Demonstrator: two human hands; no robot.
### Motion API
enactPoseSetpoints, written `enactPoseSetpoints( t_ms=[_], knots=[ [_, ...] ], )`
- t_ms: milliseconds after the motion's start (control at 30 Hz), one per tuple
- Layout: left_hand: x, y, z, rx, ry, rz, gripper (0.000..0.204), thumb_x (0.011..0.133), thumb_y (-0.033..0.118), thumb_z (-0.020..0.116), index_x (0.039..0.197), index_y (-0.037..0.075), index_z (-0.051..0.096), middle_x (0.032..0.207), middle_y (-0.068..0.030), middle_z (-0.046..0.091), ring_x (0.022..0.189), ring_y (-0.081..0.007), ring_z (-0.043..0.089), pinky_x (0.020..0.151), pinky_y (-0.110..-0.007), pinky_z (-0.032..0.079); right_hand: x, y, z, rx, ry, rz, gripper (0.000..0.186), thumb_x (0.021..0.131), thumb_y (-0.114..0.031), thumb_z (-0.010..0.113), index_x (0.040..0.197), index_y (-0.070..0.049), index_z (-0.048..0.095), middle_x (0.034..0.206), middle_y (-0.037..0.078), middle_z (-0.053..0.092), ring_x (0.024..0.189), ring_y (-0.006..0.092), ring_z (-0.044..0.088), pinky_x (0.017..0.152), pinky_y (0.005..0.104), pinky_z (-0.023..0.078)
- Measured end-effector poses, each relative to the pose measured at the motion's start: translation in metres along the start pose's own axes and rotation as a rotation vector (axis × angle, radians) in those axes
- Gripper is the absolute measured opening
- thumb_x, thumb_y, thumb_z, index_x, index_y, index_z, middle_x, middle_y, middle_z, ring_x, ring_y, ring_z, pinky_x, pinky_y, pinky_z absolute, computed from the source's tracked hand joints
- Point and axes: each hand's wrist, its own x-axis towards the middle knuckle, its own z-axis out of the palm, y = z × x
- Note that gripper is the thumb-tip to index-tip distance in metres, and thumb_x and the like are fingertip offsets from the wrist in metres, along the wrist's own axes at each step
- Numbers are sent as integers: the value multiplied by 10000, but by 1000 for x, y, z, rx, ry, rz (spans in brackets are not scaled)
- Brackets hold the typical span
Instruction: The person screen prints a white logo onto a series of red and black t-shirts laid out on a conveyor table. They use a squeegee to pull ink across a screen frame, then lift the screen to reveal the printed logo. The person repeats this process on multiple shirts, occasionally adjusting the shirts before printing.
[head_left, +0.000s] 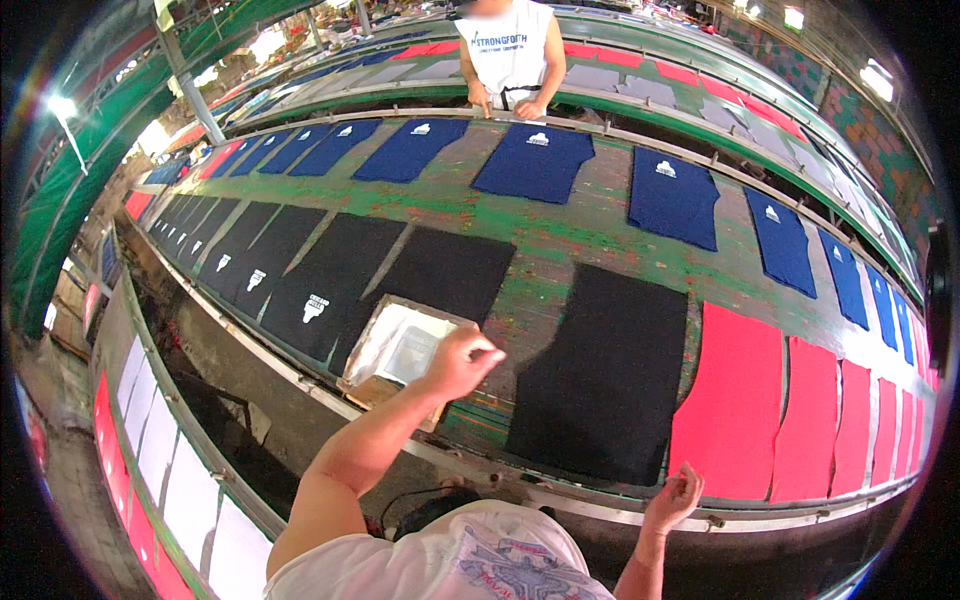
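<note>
A small wooden screen-printing frame (362, 352) with pale mesh lies over the lower part of a black fabric piece (455, 265) at the table's near edge. My left hand (462, 364) is curled closed above the frame's right side, and nothing shows in its fingers. Right of the frame lies a plain black fabric piece (605, 380). My right hand (678, 496) hovers by the near table edge, close to the lower corner of a red fabric piece (730, 400); its fingers are loosely bent and apart, with nothing in them. Another black piece (335, 280) on the left bears a white print.
Navy pieces (535, 165) with white prints line the long table's far side. Across it stands a person (510, 55) in a white sleeveless shirt, hands at the far rail. A metal rail (590, 502) edges my side. Another table (200, 490) with white and red pieces stands left.
</note>
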Motion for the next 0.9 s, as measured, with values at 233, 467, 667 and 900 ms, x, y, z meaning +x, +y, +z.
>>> enactPoseSetpoints(
  t_ms=[233, 467, 667, 900],
  knots=[
    [-40, -122, -160, 344, 146, -153, 184, 902, 3, 802, 1081, 37, 774, 1137, -145, 786, 1087, -380, 736, 951, -472, 595, -7, -120, 85, -6, -67, -140, 223, 987, 17, 689, 1194, -11, 770, 1106, 113, 738, 986, 258, 702, 863, 374, 582],
    [-104, -179, -200, 40, -43, -573, 354, 921, 70, 837, 1267, 17, 785, 1307, -169, 767, 1186, -370, 733, 996, -446, 616, -33, -268, 251, -129, -609, -551, 300, 951, -84, 790, 1245, -33, 763, 1285, 176, 744, 1227, 406, 678, 1100, 528, 520],
    [-124, -197, -198, 103, -57, -365, 422, 851, 54, 857, 1264, 43, 771, 1301, -168, 764, 1223, -377, 707, 1058, -477, 580, -46, -316, 376, -196, -876, -534, 377, 1031, -213, 749, 1369, -47, 726, 1403, 198, 705, 1347, 416, 614, 1158, 543, 481],
    [-129, -202, -189, 72, 14, -383, 476, 811, 12, 796, 1284, 52, 763, 1263, -181, 763, 1204, -382, 721, 1050, -449, 586, -26, -337, 457, -395, -1168, -435, 431, 1088, -476, 606, 1300, -139, 772, 1341, 209, 753, 1282, 452, 679, 1087, 613, 518]
  ],
)
